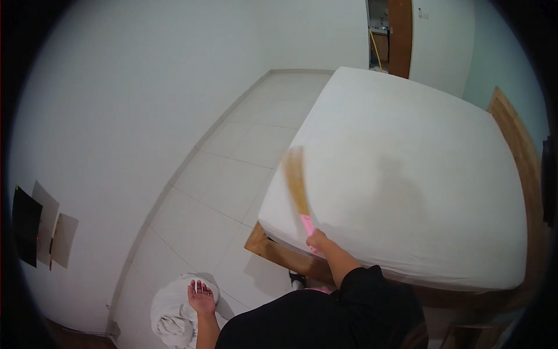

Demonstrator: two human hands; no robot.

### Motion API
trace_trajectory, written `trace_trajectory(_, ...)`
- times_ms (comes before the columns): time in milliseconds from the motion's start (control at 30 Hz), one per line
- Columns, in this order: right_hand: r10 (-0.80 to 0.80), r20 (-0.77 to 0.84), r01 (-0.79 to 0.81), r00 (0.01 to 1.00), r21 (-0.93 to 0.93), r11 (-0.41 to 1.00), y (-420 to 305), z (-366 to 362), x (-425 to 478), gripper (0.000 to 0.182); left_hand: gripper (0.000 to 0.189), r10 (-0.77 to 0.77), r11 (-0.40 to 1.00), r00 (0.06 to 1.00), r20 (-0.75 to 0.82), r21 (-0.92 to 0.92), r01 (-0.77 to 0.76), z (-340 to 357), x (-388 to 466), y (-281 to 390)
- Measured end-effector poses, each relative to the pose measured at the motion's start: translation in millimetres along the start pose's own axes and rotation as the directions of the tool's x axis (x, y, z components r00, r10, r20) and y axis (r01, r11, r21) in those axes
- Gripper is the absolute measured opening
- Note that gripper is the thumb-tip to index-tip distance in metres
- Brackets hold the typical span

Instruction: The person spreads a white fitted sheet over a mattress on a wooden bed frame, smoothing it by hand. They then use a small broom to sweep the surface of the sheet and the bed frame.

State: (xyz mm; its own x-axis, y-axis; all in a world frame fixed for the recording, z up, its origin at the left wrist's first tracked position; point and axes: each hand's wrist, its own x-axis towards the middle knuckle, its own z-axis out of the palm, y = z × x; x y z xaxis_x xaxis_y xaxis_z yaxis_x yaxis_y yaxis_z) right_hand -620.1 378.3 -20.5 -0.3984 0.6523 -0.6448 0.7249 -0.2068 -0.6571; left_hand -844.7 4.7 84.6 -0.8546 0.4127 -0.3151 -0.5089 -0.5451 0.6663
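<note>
My right hand point(317, 240) grips the pink handle of a bed brush point(297, 185) with long tan bristles. The bristles are blurred and reach over the near left corner of a mattress point(405, 174) covered with a white fitted sheet. Whether the tips touch the sheet, I cannot tell. My left hand point(202, 298) is raised at the lower left, palm up, fingers apart, with nothing in it. In the picture it overlaps a heap of white cloth point(168, 305) on the floor.
A wooden bed frame point(283, 259) juts out below the mattress, with a wooden headboard point(508, 113) at right. Pale floor tiles point(231, 179) run between bed and wall. A dark flat screen point(27, 227) is at the left wall. Beyond the bed, a doorway shows a yellow pole point(375, 50).
</note>
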Motion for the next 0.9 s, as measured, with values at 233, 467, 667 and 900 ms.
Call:
trace_trajectory(233, 0.055, -0.81, 0.166, 0.584, 0.185, 0.969, -52, -58, 78, 0.038, 0.03, 0.014, 0.996, 0.986, 0.168, 0.081, -0.028, 109, 118, 35)
trace_trajectory(467, 0.574, -0.496, -0.051, 0.652, 0.727, 0.685, -58, -62, 120, 0.044, 0.03, -0.116, 0.993, 0.984, 0.136, -0.005, 0.118, 124, 186, 18)
trace_trajectory(667, -0.235, -0.11, 0.175, 0.966, -0.392, 0.903, -150, -29, 101, 0.033, 0.027, -0.225, 0.974, 0.957, 0.182, 0.039, 0.221, 129, 249, -1)
trace_trajectory(900, 0.471, -0.794, -0.03, 0.386, 0.499, 0.866, -14, -44, 89, 0.028, 0.027, -0.299, 0.952, 0.921, 0.249, 0.02, 0.304, 132, 331, -5)
